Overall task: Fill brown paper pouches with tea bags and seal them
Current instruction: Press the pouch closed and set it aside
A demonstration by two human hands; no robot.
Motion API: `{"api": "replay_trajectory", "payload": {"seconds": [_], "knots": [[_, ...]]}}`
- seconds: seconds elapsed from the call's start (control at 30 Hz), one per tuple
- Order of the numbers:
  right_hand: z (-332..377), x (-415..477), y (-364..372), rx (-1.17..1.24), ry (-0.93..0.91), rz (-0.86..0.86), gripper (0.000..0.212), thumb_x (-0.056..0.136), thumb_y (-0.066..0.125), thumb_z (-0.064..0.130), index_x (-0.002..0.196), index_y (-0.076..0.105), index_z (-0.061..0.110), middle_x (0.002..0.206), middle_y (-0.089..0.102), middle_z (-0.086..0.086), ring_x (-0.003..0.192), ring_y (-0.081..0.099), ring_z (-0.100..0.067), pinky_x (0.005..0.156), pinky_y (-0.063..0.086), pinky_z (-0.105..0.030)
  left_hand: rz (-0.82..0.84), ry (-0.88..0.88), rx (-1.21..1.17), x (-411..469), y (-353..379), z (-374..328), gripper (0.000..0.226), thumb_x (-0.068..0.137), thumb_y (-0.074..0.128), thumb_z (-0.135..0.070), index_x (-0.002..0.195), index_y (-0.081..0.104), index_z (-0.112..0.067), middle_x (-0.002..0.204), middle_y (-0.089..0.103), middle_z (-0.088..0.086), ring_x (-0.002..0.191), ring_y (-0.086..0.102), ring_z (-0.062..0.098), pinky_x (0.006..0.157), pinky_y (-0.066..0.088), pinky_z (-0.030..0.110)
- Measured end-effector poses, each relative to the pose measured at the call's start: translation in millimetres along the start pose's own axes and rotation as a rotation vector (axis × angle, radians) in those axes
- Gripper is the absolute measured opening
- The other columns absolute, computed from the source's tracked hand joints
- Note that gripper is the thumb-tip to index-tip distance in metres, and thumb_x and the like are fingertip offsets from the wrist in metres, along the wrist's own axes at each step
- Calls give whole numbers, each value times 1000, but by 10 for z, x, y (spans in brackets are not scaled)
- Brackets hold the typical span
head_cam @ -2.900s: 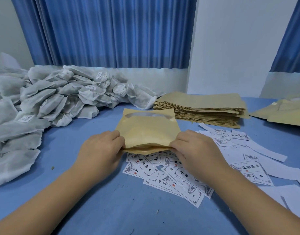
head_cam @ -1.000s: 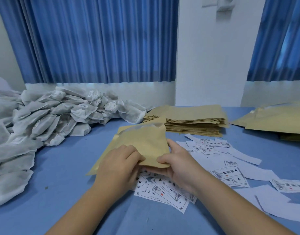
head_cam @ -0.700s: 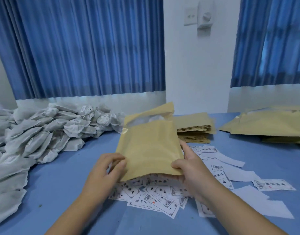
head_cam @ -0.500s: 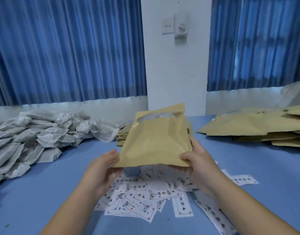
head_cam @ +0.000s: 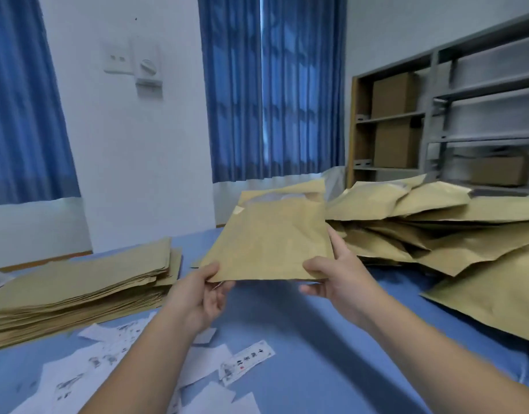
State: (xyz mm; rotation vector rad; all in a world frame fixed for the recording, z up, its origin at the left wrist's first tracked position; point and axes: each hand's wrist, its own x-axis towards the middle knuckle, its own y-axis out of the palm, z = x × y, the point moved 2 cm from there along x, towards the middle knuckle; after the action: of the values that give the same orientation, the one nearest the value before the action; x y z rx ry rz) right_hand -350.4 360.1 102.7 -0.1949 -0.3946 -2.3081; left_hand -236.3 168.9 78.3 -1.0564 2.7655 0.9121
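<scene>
A filled brown paper pouch point(head_cam: 272, 240) hangs in the air over the blue table, its top flap and clear window pointing away from me. My left hand point(head_cam: 202, 297) pinches its near left corner. My right hand point(head_cam: 338, 282) grips its near right corner, thumb on top and fingers along the right edge. To the right lies a pile of filled brown pouches point(head_cam: 436, 228). A flat stack of empty brown pouches point(head_cam: 78, 282) sits at the left. The white tea bags are out of view.
White printed paper labels point(head_cam: 245, 363) lie scattered on the blue table point(head_cam: 332, 339) near its front. A metal shelf with cardboard boxes point(head_cam: 394, 121) stands at the back right. Blue curtains and a white wall with a switch are behind the table.
Both hands have lifted the pouch off the labels and carried it to the right, toward the pile of filled pouches. My view has swung right, so the tea bag heap has left the frame.
</scene>
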Motion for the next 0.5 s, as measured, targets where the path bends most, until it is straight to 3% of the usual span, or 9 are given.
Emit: {"api": "replay_trajectory", "payload": {"seconds": [0.1,0.17,0.3,0.37,0.43,0.5], "knots": [[290,222,-306,-17,-18,-38,65,84,47,-11,126,49,39,114,66,-10,76,70,-40,46,51,-28,77,19,-31,320,502,-37,11,100,47,-16,91,52,-13,66,56,2,31,48,6,30,34,11],[470,433,-450,-13,-40,-108,59,87,47,-10,117,52,41,114,63,-11,71,70,-37,46,52,-26,130,55,-125,491,845,-112,8,100,46,-9,94,51,-6,79,57,8,38,58,10,34,43,15],[669,900,-697,93,-5,-307,44,91,51,-7,126,46,20,105,62,-17,67,72,-28,50,55,-25,179,115,-240,714,1313,-201,15,97,47,1,112,49,5,110,58,20,81,70,29,59,59,31],[602,1078,-796,198,80,-415,34,92,53,-7,124,48,5,102,61,-20,71,72,-27,56,58,-26,141,109,-178,768,1379,-104,12,98,45,-4,103,51,4,105,59,17,95,67,32,62,57,33],[440,1187,-841,290,139,-505,29,92,51,-9,120,51,-4,103,58,-19,76,68,-27,58,59,-26,138,48,-33,797,1356,52,13,98,43,-8,92,53,-1,94,60,15,88,67,31,60,57,34],[239,1248,-839,342,147,-546,25,91,51,-12,115,51,-7,104,56,-19,80,64,-27,62,58,-25,160,-28,73,819,1259,191,11,96,45,-9,99,53,-3,105,61,16,81,68,32,61,56,36]]}}
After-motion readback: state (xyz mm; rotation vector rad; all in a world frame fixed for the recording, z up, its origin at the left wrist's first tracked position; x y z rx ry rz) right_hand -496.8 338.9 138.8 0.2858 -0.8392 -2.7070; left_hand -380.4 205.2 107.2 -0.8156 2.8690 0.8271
